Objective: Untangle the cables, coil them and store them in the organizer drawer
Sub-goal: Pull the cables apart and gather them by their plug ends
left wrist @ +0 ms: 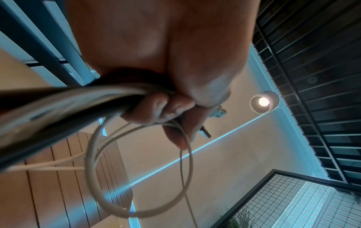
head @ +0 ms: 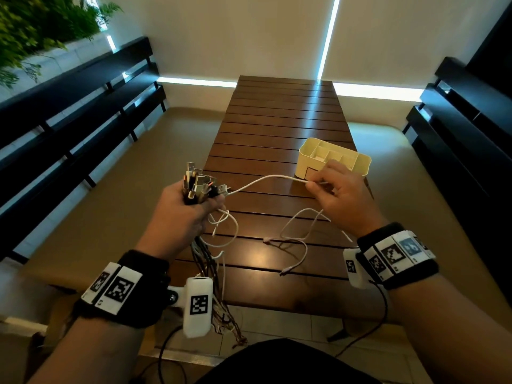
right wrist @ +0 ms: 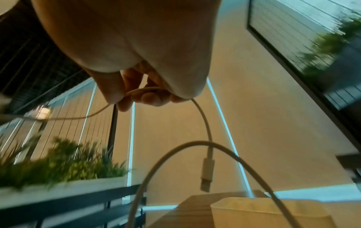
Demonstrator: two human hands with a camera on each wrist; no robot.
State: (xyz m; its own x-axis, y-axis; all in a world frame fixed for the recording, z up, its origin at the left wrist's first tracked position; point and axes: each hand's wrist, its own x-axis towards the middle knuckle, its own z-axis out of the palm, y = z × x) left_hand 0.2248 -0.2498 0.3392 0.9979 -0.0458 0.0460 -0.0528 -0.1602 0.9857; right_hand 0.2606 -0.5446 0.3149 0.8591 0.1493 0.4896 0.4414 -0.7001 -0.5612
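Left grip point(head: 185, 209) fists cable bundle point(head: 198, 184); right grip point(head: 339, 189) pinches white cable point(head: 266, 180) stretched between.

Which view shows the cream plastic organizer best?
Head view: the cream plastic organizer stands whole on the slatted wooden table, its open compartments visible beyond the right hand. The right wrist view catches only a blurred near corner. The left wrist view does not show it.
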